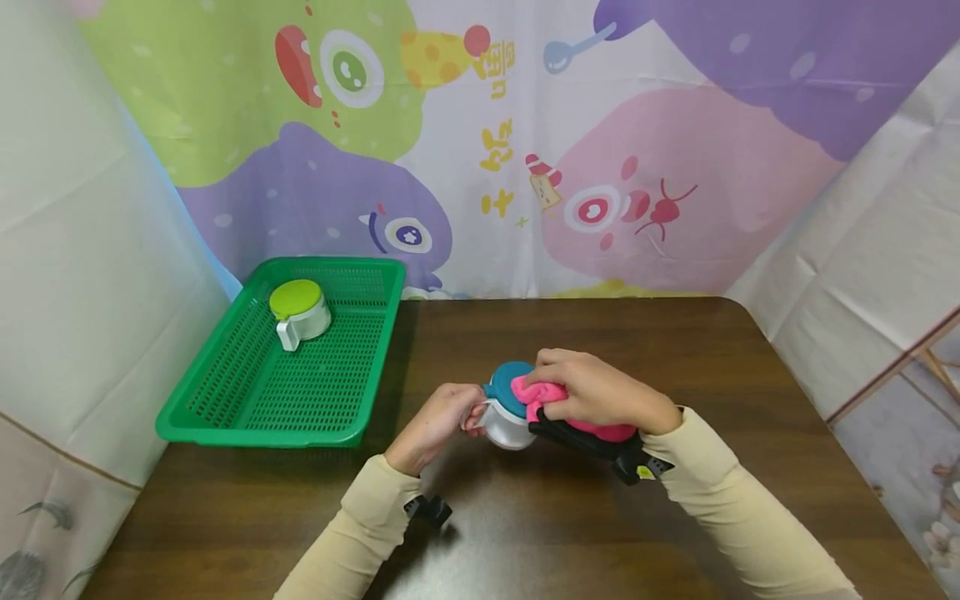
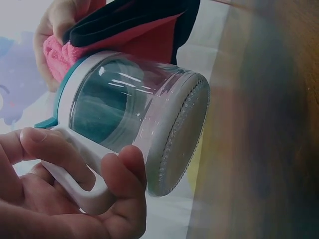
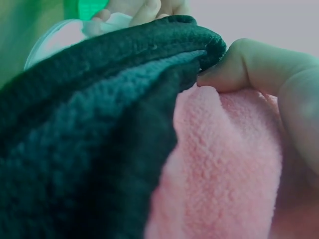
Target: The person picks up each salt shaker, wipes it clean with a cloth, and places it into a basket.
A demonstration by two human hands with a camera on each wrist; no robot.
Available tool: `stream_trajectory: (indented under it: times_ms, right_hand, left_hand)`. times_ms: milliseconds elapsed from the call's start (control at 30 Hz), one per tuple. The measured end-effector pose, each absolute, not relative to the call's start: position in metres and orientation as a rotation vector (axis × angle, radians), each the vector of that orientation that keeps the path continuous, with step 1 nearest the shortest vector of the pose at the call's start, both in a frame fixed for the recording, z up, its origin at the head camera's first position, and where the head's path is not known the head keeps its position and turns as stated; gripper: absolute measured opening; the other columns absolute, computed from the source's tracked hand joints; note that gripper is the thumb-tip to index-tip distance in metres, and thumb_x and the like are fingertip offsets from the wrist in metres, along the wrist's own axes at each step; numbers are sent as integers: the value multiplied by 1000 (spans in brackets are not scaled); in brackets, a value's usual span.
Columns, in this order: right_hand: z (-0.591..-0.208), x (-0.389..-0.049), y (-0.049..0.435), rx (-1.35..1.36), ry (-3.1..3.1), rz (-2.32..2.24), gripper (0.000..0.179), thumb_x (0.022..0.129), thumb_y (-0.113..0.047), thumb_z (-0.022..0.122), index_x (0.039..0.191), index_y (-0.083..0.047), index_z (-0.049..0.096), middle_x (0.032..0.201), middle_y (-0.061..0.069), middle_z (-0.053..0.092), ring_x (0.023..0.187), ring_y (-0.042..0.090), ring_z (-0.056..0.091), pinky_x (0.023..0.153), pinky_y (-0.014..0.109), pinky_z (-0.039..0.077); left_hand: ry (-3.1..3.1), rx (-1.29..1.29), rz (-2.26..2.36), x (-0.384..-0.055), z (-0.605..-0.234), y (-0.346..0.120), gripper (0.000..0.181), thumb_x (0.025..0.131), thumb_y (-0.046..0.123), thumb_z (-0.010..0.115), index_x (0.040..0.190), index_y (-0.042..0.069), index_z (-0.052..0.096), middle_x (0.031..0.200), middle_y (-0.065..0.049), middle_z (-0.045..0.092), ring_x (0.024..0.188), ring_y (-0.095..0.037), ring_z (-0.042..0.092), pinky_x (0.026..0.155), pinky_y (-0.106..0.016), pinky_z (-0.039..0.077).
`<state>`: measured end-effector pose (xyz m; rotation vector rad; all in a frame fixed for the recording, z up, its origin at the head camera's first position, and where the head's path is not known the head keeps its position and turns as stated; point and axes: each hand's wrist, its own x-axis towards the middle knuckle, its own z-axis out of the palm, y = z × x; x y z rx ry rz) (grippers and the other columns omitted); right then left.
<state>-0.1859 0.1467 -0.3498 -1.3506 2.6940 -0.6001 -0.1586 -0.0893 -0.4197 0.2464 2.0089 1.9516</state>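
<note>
My left hand (image 1: 447,415) grips the white handle of a clear glass seasoning jar (image 2: 134,107) with a blue-green lid (image 1: 512,387). In the left wrist view the jar is tilted, its ribbed glass bottom facing the camera. My right hand (image 1: 592,390) holds a pink cloth (image 1: 542,392) with black edging, bunched under its fingers against the lid. In the right wrist view, the thumb pinches the pink cloth (image 3: 224,149) beside its dark border, and the folds hide most of the jar. A second jar (image 1: 309,321), with a lime-green lid and white handle, stands in the green basket.
The green plastic basket (image 1: 258,435) with slotted walls sits on the left of the brown wooden table (image 1: 585,333). A cartoon-printed curtain (image 1: 480,242) hangs behind the table, with pale cloth panels (image 1: 862,225) at the sides.
</note>
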Motion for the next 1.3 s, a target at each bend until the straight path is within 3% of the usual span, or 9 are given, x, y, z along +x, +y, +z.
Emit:
stream_trajectory:
  times_ms: [267, 500, 767, 967, 1300]
  right_hand:
    - [-351, -184, 137, -1329, 2705, -654, 36, 75, -14, 73, 111, -13, 71, 90, -2, 56, 79, 8, 48, 63, 20, 45]
    - [-352, -184, 132, -1262, 2755, -786, 47, 74, -16, 78, 118, -8, 64, 107, 4, 66, 92, 16, 59, 79, 28, 54]
    - [-356, -186, 128, -1376, 2723, -879, 32, 74, -14, 77, 105, -11, 73, 97, 0, 65, 89, 11, 55, 72, 24, 51]
    - [-358, -186, 125, -1442, 2749, -884, 34, 76, -15, 75, 109, -11, 73, 97, 0, 65, 89, 12, 55, 72, 25, 50]
    - [-357, -187, 125, -1330, 2845, -700, 39, 80, -22, 77, 117, -12, 70, 97, 2, 63, 88, 14, 55, 73, 26, 52]
  left_hand:
    - [2002, 236, 1938, -159, -423, -88, 27, 90, 9, 39, 63, 6, 44, 58, 2, 42, 58, -14, 44, 62, -28, 45]
    - [1977, 232, 1973, -161, -424, -86, 27, 88, 7, 41, 61, 6, 42, 56, 2, 40, 56, -14, 41, 60, -27, 42]
    - [1972, 251, 1963, -160, -423, -83, 27, 87, 7, 43, 60, 7, 43, 54, 4, 40, 54, -11, 40, 60, -25, 42]
    - [1979, 261, 1941, -160, -424, -81, 26, 86, 7, 43, 60, 8, 42, 53, 4, 40, 53, -9, 39, 60, -25, 44]
    - [1998, 234, 1922, -159, -422, -81, 27, 87, 8, 43, 60, 8, 43, 53, 4, 40, 53, -9, 39, 61, -26, 46]
